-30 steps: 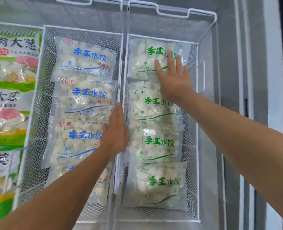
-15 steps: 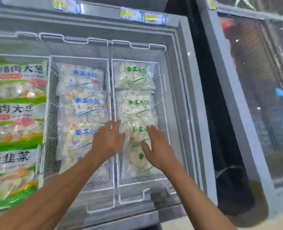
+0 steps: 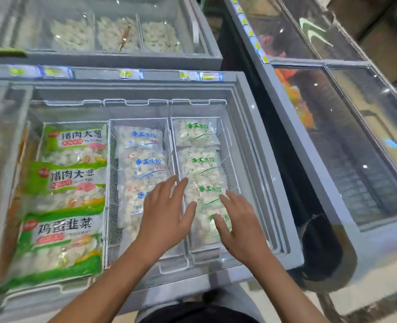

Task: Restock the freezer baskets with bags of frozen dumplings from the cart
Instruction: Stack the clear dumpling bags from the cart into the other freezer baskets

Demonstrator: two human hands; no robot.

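White wire basket (image 3: 230, 180) at one o'clock looks full; my left hand (image 3: 167, 215) and right hand (image 3: 238, 226) hover flat, holding nothing; another bag could slide off.

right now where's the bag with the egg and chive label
In the head view, the egg and chive bag lies at the near left of the open freezer, below two pork-scallion bags.

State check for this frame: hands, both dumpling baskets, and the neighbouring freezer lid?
left hand: open, empty, over the basket divider.
right hand: open, empty, over green-print bags.
blue-print basket: stocked with bags.
green-print basket: stocked with bags.
right freezer lid: closed.
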